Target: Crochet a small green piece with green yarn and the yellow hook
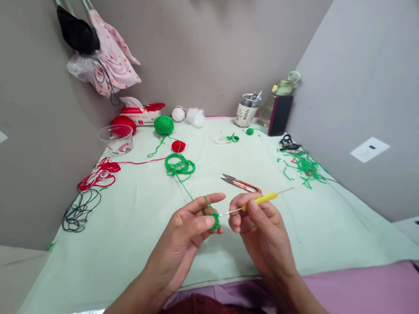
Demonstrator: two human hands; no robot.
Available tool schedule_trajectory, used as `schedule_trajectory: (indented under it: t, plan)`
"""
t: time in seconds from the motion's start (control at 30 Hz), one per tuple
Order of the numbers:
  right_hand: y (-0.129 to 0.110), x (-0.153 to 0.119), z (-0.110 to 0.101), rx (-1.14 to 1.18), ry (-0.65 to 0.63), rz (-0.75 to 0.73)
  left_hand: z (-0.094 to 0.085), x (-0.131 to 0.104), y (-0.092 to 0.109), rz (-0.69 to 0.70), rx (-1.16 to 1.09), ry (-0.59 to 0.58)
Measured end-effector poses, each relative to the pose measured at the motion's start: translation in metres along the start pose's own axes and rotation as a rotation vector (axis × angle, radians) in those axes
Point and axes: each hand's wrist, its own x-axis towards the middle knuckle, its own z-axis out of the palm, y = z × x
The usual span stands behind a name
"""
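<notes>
My left hand (191, 225) pinches a small green crochet piece (215, 221) between thumb and fingers, with green yarn looped over its raised index finger. From there the strand runs back to a loose coil of green yarn (180, 166) on the table. My right hand (261, 227) is closed around the yellow handle of a crochet hook (267, 198). The hook's thin metal shaft points left, and its tip meets the green piece. Just behind my right hand lie orange-handled thread snips (241, 182), their blades pointing left.
Green yarn scraps (309, 167) and a black claw clip (288, 142) lie right. At left are red yarn (99, 174), black cord (81, 210) and a plastic tub (117, 141). Behind stand a green yarn ball (163, 125), a pen holder (246, 111) and a phone (281, 115).
</notes>
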Motion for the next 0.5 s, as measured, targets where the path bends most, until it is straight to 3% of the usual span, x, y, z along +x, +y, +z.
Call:
schedule_trajectory:
  t: [0.2, 0.5]
  plan:
    - [0.003, -0.01, 0.005, -0.272, -0.028, -0.229, 0.006, -0.003, -0.005, 0.115, 0.142, 0.056]
    - [0.004, -0.005, 0.002, -0.062, -0.001, -0.083, 0.003, -0.007, -0.001, 0.151, 0.205, 0.082]
